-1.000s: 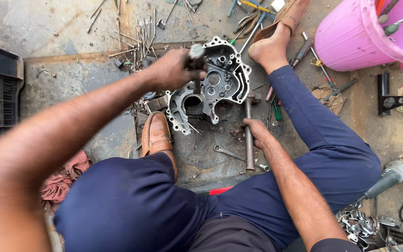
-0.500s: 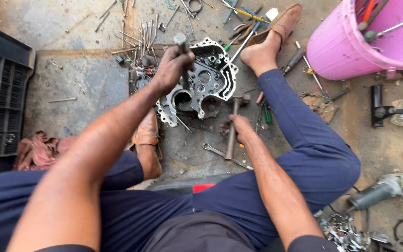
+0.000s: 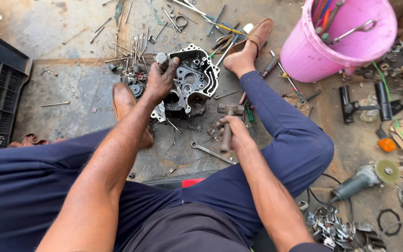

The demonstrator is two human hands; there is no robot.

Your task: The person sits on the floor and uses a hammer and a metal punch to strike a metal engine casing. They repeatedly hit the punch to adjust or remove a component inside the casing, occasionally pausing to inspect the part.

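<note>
At twelve o'clock from my right hand (image 3: 232,129), closed on the hammer (image 3: 228,122), lies the engine casing (image 3: 192,84). My left hand (image 3: 160,79) is nearer, its grip tight around a metal punch (image 3: 162,59) standing upright.

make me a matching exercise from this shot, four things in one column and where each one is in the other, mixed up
Things:
1. hammer
2. metal rod
3. pink bucket
4. spanner

Places:
a. on the floor, just left of the right wrist
b. gripped in the left hand above the engine casing
c. top right, with tools standing in it
d. held in the right hand, head toward the casing

Pairs: 1-d, 2-b, 3-c, 4-a
</note>
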